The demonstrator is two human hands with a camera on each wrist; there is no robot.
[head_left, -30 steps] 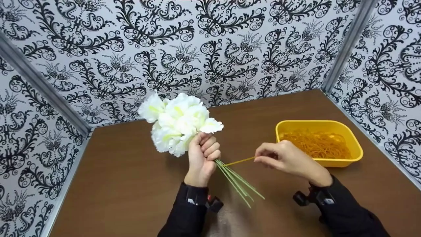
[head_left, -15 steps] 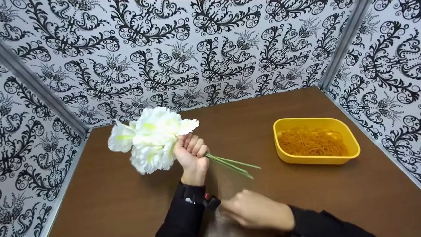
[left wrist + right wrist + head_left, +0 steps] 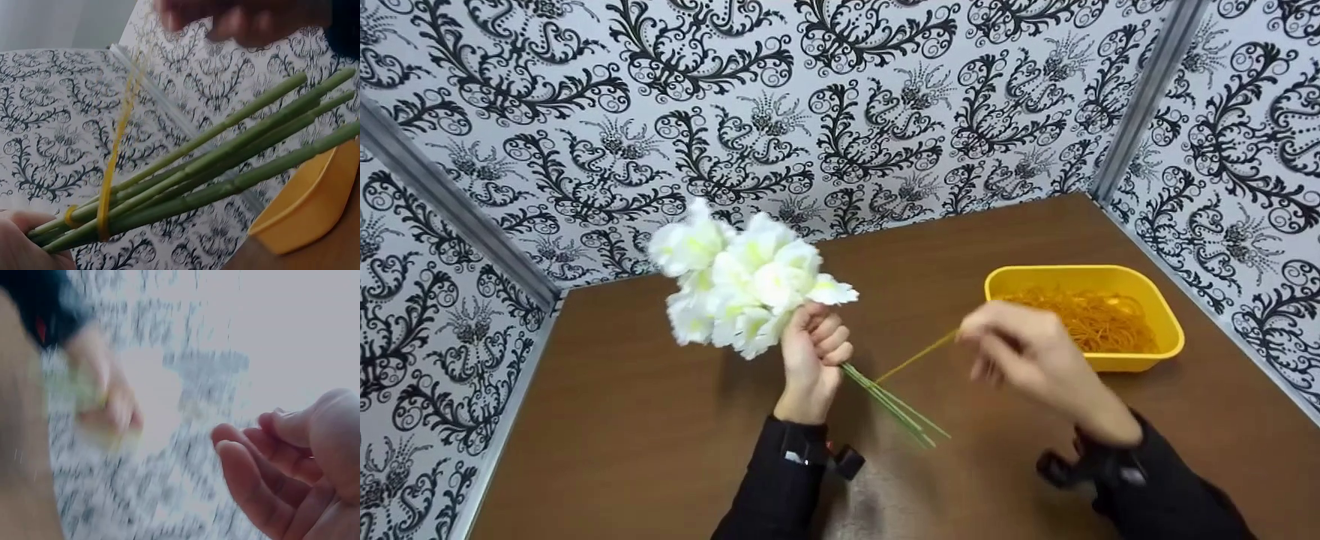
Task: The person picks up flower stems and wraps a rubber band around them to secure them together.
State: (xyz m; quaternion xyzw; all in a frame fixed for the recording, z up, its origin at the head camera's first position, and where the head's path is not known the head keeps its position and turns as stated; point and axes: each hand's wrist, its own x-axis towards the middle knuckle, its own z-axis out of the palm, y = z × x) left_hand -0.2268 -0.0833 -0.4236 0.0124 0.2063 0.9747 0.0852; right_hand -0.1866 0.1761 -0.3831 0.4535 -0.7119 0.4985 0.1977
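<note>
My left hand (image 3: 812, 358) grips a bunch of white artificial-looking flowers (image 3: 742, 289) just below the blooms. Green stems (image 3: 225, 163) stick out past the fist, down to the right in the head view. A yellow rubber band (image 3: 109, 180) goes around the stems, with another yellow turn lying closer to the fist. From there the band stretches up to my right hand (image 3: 1031, 356), which pinches its far end. In the right wrist view, the thumb and fingers (image 3: 242, 467) are bent towards each other; the band there is too blurred to make out.
A yellow plastic tub (image 3: 1174, 337) full of rubber bands (image 3: 1110, 322) stands at the right of the brown table (image 3: 622, 420), partly behind my right hand. Black-and-white patterned panels (image 3: 877, 112) enclose the table at the back and sides.
My right hand swept down towards the near edge, then back up and right, with the band stretched again. The left hand tipped the bouquet left and down, then brought it back up.
</note>
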